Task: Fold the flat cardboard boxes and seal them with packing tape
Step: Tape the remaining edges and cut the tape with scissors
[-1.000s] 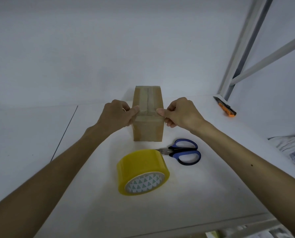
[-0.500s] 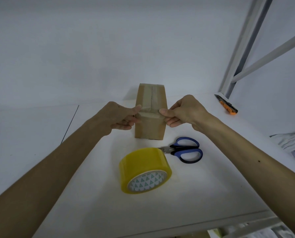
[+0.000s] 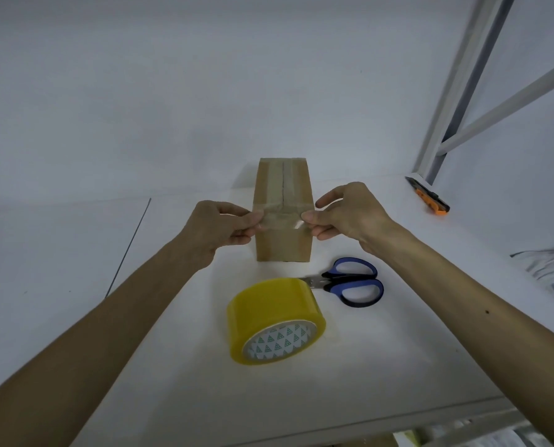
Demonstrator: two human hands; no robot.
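Note:
A small brown cardboard box [image 3: 283, 243] stands on the white table [image 3: 178, 366], its top seam covered by clear tape. A short strip of clear tape [image 3: 282, 220] stretches across the box's near upper edge. My left hand [image 3: 219, 230] pinches the strip's left end at the box's left side. My right hand [image 3: 346, 211] pinches the right end at the box's right side. A yellow roll of packing tape [image 3: 274, 319] lies on its side in front of the box.
Blue-handled scissors [image 3: 349, 283] lie to the right of the tape roll. An orange and black utility knife [image 3: 428, 196] rests at the far right, by a white metal frame [image 3: 456, 88]. The table's front edge runs along the bottom right.
Both hands have drawn slightly toward me, from gripping the box's sides to pinching a tape strip across its near edge. The box stays in place.

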